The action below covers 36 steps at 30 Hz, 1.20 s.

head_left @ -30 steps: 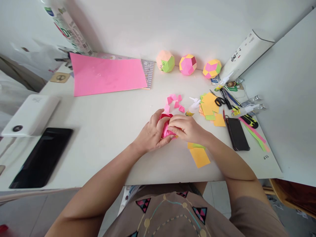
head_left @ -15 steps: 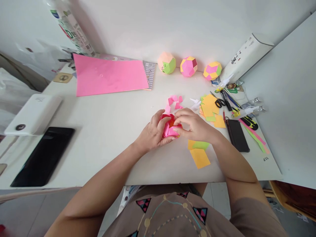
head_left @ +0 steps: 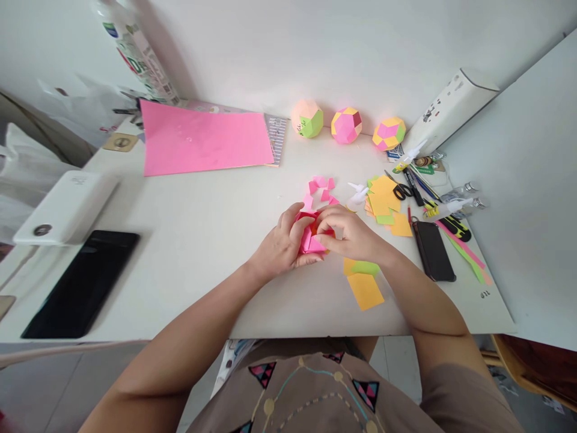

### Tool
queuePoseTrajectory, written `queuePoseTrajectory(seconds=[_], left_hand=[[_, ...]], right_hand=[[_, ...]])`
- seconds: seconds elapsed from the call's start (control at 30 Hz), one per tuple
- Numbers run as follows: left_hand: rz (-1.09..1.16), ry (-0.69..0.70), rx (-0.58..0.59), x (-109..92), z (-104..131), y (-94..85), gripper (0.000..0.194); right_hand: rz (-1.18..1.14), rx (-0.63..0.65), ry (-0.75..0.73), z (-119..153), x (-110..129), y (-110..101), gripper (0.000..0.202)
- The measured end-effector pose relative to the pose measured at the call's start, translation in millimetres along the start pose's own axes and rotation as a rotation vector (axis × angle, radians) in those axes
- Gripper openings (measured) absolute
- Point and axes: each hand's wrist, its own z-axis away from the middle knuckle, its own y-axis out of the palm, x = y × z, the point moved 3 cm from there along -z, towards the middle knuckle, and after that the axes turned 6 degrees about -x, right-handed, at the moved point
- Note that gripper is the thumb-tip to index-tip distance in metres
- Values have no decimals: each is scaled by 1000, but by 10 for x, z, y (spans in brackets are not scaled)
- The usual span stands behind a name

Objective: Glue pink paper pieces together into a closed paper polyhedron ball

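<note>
White desk (head_left: pixel 193 240) against a pale wall; the left hand (head_left: pixel 283 245) grips the pink paper shape (head_left: pixel 312 242) — the right hand (head_left: pixel 346 233) pinches its rim; loose pink pieces (head_left: pixel 319 182) lie just beyond.

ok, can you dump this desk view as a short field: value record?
left hand: around left side of pink paper piece
right hand: at the piece's right side, fingertips partly hidden
beyond hands: small pink scraps
back row: three multicolored paper balls
left area: pink sheet, black slab
right area: orange and green paper squares, scissors
</note>
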Motion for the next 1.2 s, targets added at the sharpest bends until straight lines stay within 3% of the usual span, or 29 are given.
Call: queuePoseTrajectory(seconds=[0.4,0.53,0.7,0.93,1.2], left_hand=[[67,-28,-10,15,-2,2,72],[106,-87,-13,27,-12,-2,69],[92,-181,-12,37,-21,-26,79],[48,-316,-60,61,-3,-63,81],[81,-225,-3,47,4,11,85]], right_hand=[[-122,84,228,5,-61,42,14],[-141,48,245,4,-71,62,15],[-226,-28,267,-20,-78,93,17],[-463,-27,502,12,-211,176,25],[-498,-92,544,6,-233,187,26]])
